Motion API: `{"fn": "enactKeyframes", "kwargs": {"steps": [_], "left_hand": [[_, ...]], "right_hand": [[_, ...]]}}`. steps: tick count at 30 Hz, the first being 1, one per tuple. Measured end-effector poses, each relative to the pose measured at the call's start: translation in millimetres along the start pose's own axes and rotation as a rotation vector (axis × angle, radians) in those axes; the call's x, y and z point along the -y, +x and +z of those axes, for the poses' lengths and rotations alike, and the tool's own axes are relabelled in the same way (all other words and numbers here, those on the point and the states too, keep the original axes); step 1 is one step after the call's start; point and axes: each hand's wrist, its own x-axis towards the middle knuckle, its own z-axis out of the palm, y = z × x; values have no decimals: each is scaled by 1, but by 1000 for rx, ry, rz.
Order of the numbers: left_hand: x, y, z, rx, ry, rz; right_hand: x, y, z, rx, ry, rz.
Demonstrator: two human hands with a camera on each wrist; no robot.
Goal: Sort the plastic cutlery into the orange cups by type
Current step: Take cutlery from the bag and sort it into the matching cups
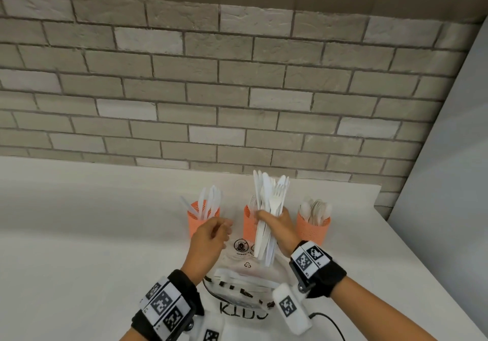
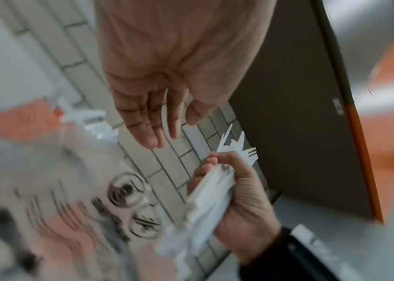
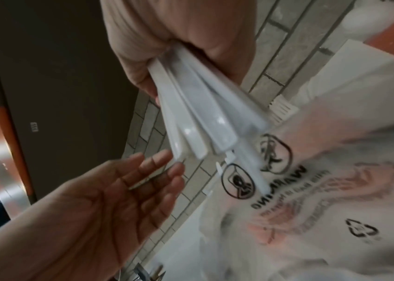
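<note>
Nearest the person, a crumpled clear plastic bag (image 1: 244,269) printed with black warning symbols lies on the white countertop (image 1: 79,235). It appears to be the packaging the cutlery came in.

Above the bag, the right hand (image 1: 274,224) is closed around a mixed bundle of white plastic knives and forks (image 1: 269,208). The handles fan out below the fist and the blades and tines point up. Held upright like this, each piece's working end is exposed, so its type can be read before it is pulled out.

The left hand (image 1: 208,237) is just beside the bundle, empty, with its fingers relaxed and loosely extended. It is probably placed there to draw single pieces from the bundle.

Beyond the hands stand three perforated orange plastic cups in a row. The left cup (image 1: 202,218) holds knives. The middle cup (image 1: 249,222) is largely hidden behind the bundle, with fork tines showing at its rim. The right cup (image 1: 313,228) holds spoons. The row lies within reach of either hand.

A grey brick wall (image 1: 237,90) backs the counter.
</note>
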Motion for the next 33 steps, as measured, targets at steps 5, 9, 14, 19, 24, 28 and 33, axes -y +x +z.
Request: {"fn": "enactKeyframes", "kwargs": {"steps": [5, 9, 14, 19, 24, 28, 33], "left_hand": [[-9, 4, 25, 186, -558, -516], [-4, 10, 42, 251, -918, -795], [-6, 15, 54, 247, -1102, -852], [-33, 17, 63, 259, -1109, -762], [-55, 14, 75, 244, -1070, -723], [-49, 14, 87, 222, -1093, -670], [-58, 8, 91, 179, -1117, -570]], "right_hand": [[15, 9, 7, -146, 126, -66], [22, 11, 13, -207, 157, -113], [23, 5, 17, -239, 135, -151], [15, 1, 17, -280, 134, -167], [7, -1, 14, -351, 134, -156], [0, -5, 13, -405, 12, -189], [1, -9, 16, -411, -111, -236]]}}
